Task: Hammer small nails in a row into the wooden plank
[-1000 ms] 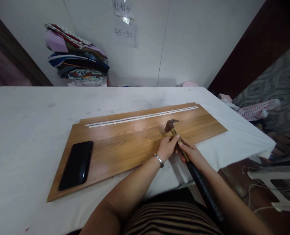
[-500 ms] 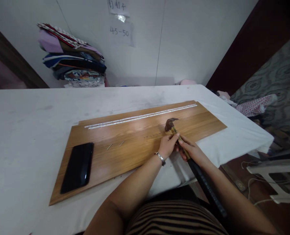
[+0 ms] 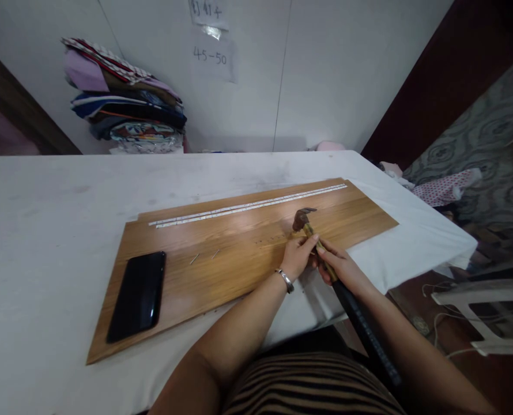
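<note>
A claw hammer (image 3: pixel 360 325) with a rusty head and a long black grip slants across the near right part of a wooden board (image 3: pixel 234 271). My right hand (image 3: pixel 338 266) is closed round its yellow shaft below the head. Close against it, my left hand (image 3: pixel 298 253) is closed too, its thumb on the shaft just under the head; its other fingers are partly hidden. The hammer head hovers over or rests on the board, I cannot tell which. Two loose nails (image 3: pixel 204 256) lie on the board to the left, and a row of small dark marks runs beside my left hand.
A black phone (image 3: pixel 138 297) lies on the board's left end. Two white measuring strips (image 3: pixel 248 206) run along its far side. The board sits on a white-covered table (image 3: pixel 44 230). Folded cloths (image 3: pixel 129 95) are stacked by the wall; a white plastic stool (image 3: pixel 490 317) stands at right.
The view has shifted very slightly. Both hands and the hammer stay in nearly the same place on the board.
</note>
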Demonstrator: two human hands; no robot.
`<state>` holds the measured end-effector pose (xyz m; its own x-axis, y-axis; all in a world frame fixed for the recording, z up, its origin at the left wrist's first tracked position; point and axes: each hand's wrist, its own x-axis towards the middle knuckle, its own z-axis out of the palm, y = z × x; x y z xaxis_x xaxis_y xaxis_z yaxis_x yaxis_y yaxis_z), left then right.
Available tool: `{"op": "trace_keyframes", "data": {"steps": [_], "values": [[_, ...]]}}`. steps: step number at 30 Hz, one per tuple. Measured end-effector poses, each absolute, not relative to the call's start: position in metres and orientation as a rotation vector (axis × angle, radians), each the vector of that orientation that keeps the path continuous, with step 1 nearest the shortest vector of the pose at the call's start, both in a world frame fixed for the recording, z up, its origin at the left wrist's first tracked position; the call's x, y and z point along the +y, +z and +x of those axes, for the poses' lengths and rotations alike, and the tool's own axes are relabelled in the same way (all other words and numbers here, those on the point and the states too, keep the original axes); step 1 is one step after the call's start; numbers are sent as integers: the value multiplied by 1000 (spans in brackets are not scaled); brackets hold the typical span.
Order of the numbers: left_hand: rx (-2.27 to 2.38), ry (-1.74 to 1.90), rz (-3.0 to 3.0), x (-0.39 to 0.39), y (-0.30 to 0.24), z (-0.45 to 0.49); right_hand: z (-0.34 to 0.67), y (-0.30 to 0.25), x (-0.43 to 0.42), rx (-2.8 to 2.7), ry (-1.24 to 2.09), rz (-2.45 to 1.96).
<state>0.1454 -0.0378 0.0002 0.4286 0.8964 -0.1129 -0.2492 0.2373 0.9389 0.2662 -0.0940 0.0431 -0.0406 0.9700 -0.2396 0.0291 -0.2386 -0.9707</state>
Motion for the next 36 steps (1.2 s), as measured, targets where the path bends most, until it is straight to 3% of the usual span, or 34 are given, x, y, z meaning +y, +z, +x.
{"op": "trace_keyframes", "data": {"steps": [36], "values": [[783,946,1051,-37,-6,147,267,41,-93,-1103,1441,-1362]]}}
